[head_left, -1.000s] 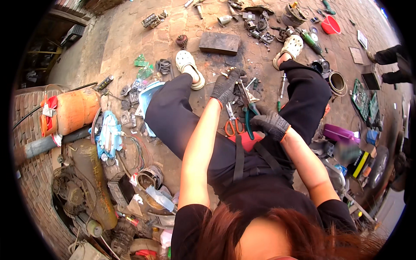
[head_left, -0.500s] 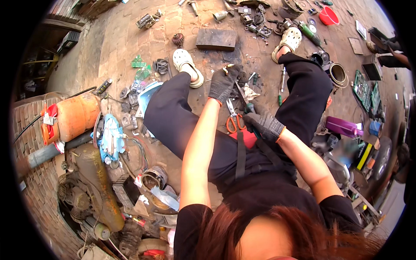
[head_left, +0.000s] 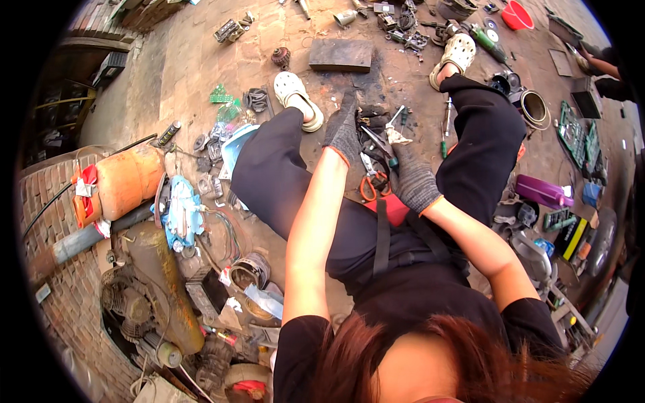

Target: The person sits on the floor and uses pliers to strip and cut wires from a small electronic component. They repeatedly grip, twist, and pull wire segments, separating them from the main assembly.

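Observation:
My left hand [head_left: 344,133], in a dark grey glove, is raised between my knees. One digit points upward and the other fingers curl to the right; whatever lies in them is too dark to make out. Close by on its right, my gloved right hand [head_left: 413,180] is closed round the teal handle of a screwdriver [head_left: 377,139]. Its metal shank slants up and left toward my left hand. Below the hands lie orange-handled scissors [head_left: 368,188], beside a red piece [head_left: 396,209] at my lap. A crumpled pale rag [head_left: 398,137] is just beyond my right hand.
Ahead stands a dark metal block [head_left: 340,55] between my shoes. A green angle grinder [head_left: 488,43] and a red basin [head_left: 517,15] are far right. An orange gas cylinder [head_left: 127,176] lies left, a purple container [head_left: 543,191] right. Another person's arm [head_left: 601,64] shows at the right edge.
The brass-coloured piece seen at my left fingertips is no longer visible, and that hand has turned. The screwdriver's shank now slants more to the left. The whole view has shifted slightly.

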The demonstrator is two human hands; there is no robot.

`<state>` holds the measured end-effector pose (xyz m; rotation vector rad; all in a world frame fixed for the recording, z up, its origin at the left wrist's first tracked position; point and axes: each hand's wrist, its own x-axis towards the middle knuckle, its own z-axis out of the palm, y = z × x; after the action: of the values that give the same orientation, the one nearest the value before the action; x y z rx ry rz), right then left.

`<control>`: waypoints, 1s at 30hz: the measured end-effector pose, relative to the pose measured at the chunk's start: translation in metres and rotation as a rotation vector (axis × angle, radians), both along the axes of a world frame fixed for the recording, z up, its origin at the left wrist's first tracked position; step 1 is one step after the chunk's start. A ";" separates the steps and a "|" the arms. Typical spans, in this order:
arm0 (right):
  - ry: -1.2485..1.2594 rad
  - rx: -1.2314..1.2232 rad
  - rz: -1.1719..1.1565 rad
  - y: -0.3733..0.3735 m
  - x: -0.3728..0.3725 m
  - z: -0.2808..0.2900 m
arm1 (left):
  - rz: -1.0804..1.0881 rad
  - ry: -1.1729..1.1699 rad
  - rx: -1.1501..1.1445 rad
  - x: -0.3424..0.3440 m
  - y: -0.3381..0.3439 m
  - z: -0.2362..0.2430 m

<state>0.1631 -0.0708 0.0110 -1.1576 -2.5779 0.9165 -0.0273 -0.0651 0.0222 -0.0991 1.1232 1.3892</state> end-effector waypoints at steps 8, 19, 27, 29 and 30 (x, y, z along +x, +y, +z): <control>0.102 -0.054 0.037 0.008 0.002 -0.002 | -0.076 -0.190 0.097 -0.007 -0.003 -0.005; 0.272 -1.369 0.019 0.032 0.009 0.096 | 0.053 0.250 0.497 -0.004 -0.008 0.015; 0.134 -1.333 0.080 0.041 0.007 0.115 | 0.098 0.327 0.517 -0.009 -0.013 -0.013; 0.038 -1.212 0.143 0.044 0.006 0.112 | 0.007 0.461 0.513 -0.012 -0.012 -0.018; -0.009 -1.151 0.171 0.045 0.007 0.110 | 0.001 0.486 0.511 -0.011 -0.013 -0.015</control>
<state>0.1698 -0.0254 0.1207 -1.0669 -2.0716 2.5836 -0.0384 -0.0776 0.0071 0.6337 1.1145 1.7099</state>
